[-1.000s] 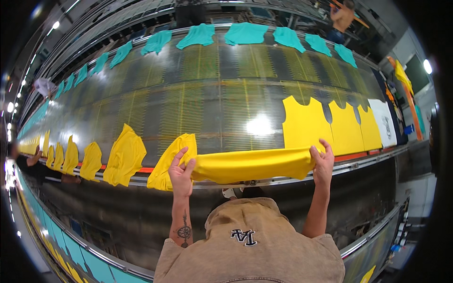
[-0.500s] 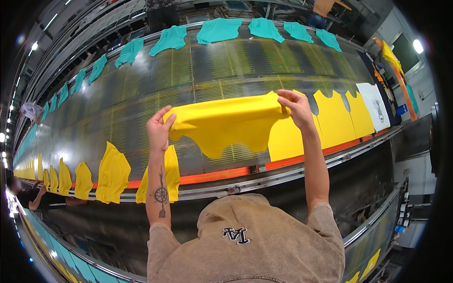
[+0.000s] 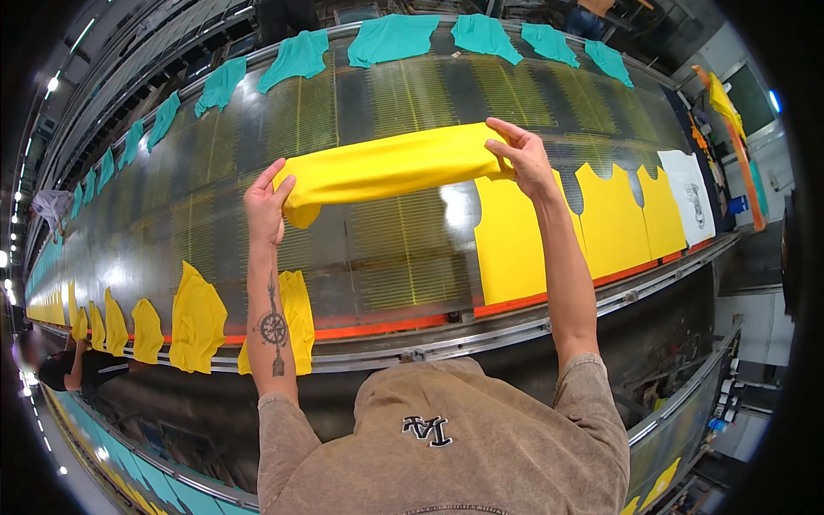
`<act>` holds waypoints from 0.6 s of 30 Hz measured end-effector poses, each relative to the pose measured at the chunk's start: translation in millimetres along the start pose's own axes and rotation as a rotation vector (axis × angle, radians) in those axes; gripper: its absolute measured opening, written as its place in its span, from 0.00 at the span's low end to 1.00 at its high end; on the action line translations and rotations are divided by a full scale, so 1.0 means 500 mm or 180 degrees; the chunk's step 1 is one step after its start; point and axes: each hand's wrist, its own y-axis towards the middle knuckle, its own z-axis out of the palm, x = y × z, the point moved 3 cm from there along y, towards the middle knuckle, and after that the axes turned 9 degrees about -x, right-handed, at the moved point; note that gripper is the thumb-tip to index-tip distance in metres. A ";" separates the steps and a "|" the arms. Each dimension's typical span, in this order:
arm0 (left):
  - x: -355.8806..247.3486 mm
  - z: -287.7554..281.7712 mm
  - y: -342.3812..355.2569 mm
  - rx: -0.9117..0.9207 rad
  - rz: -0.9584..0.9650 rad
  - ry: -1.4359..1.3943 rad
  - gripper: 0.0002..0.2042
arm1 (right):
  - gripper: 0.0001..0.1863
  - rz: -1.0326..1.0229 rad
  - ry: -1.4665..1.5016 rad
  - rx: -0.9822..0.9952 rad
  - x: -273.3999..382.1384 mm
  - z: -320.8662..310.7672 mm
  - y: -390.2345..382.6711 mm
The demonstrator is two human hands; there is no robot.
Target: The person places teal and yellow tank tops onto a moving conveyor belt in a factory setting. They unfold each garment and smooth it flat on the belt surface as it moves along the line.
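A yellow fabric piece [image 3: 390,166] is stretched between my two hands above the long dark table [image 3: 339,249]. My left hand [image 3: 268,204] pinches its left end between thumb and fingers. At the other end, my right hand [image 3: 524,159] grips the corner, slightly higher than the left. The cloth hangs as a narrow band with its lower part swung up behind or folded under; which of these I cannot tell. Just below my right hand, flat yellow shirt panels [image 3: 515,245] lie side by side on the table. Another yellow piece [image 3: 297,322] hangs over the near edge behind my left forearm.
Teal fabric pieces [image 3: 395,39] line the far edge. More crumpled yellow pieces [image 3: 198,318] drape over the near edge to the left, where a co-worker [image 3: 69,365] stands. A white printed panel [image 3: 687,197] lies at the right end. A metal rail [image 3: 429,350] runs along the near side.
Both hands have moved up and away over the table with the yellow fabric piece. Its hanging lower part has swung out of sight, leaving a narrow band.
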 end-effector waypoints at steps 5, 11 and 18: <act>0.035 -0.022 -0.048 0.0078 -0.0108 0.0267 0.26 | 0.33 -0.0143 -0.0042 0.0100 -0.058 -0.012 -0.037; 0.124 -0.063 -0.156 0.0224 0.0011 0.0556 0.26 | 0.34 -0.0007 -0.0438 0.0045 -0.169 -0.056 -0.124; 0.261 -0.123 -0.286 0.0188 -0.0411 0.0559 0.27 | 0.32 0.0610 -0.0303 0.0075 -0.340 -0.096 -0.235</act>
